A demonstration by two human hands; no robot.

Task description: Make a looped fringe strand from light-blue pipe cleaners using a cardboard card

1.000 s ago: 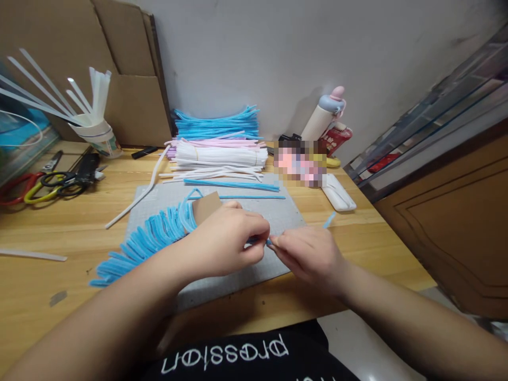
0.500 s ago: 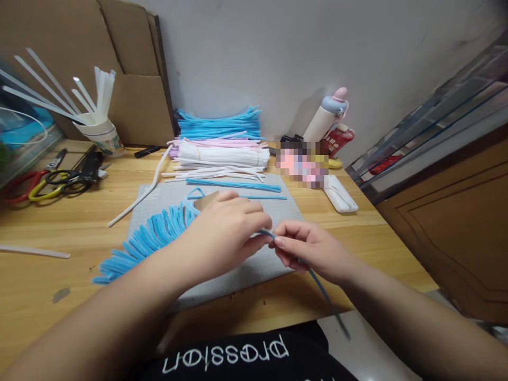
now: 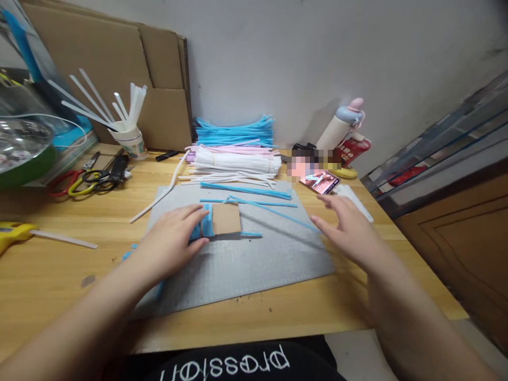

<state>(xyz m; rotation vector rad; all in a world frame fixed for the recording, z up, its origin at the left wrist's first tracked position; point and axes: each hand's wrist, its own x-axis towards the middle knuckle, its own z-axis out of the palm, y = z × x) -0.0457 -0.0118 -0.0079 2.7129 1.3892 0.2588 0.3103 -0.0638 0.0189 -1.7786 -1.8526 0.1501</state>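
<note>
My left hand (image 3: 174, 235) lies over a cardboard strip (image 3: 227, 218) wound with fuzzy blue pipe cleaner (image 3: 207, 219), thumb at its near edge and fingers at the far one. Much of the wound part is hidden beneath this hand. A loose blue strand (image 3: 273, 211) runs from the strip's far edge rightward, its end close to my right hand (image 3: 343, 227). That hand hovers over the right of the grey cutting mat (image 3: 254, 275), fingers apart, holding nothing I can see. More blue pipe cleaners (image 3: 246, 190) lie on the mat just beyond the strip.
Bundles of blue (image 3: 236, 131) and white pipe cleaners (image 3: 238, 161) lie by the wall. At left are scissors (image 3: 85, 177), a yellow cutter (image 3: 16, 233) and a cup (image 3: 129, 142) of white sticks. Right are a phone (image 3: 320, 182), a white case (image 3: 355, 201) and a bottle (image 3: 337, 127).
My hands have moved apart. The right let go of the blue pipe cleaner and moved right; the left moved left onto the wound cardboard. The view shifted, and a lit phone now shows.
</note>
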